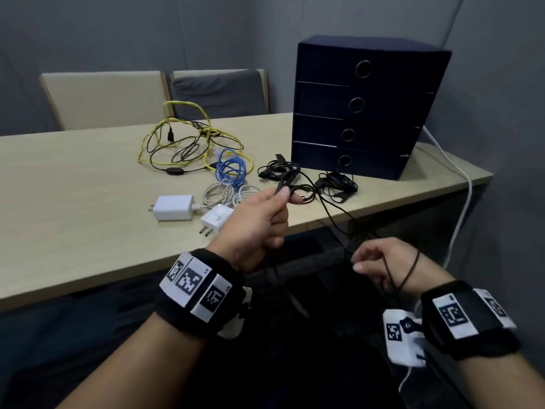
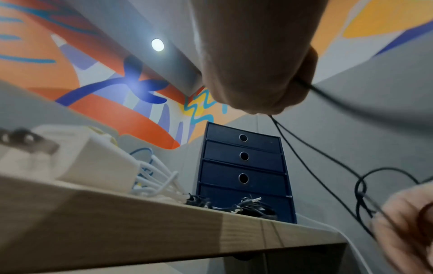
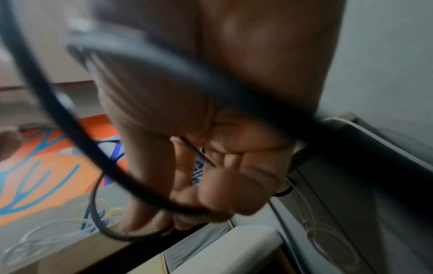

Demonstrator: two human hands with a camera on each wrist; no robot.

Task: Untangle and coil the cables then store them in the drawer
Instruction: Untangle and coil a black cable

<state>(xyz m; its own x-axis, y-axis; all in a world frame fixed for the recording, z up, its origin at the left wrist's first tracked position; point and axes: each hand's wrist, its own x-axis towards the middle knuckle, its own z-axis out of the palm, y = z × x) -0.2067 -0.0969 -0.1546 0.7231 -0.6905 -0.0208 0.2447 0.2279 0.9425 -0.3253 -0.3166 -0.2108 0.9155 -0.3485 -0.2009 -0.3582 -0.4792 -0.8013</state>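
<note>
Between hands (image 1: 259,219): thin black cable (image 1: 330,215), looped.

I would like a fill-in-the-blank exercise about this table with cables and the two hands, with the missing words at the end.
1. Both hands hold a thin cable whose colour is ____.
2. The dark blue drawer unit has ____ drawers, all closed.
3. The left hand is raised over the table, while the right hand is lower, past the table's ____.
4. The tangled yellow cable lies on the table, to the ____ of the drawer unit.

Missing words: black; four; edge; left
</note>
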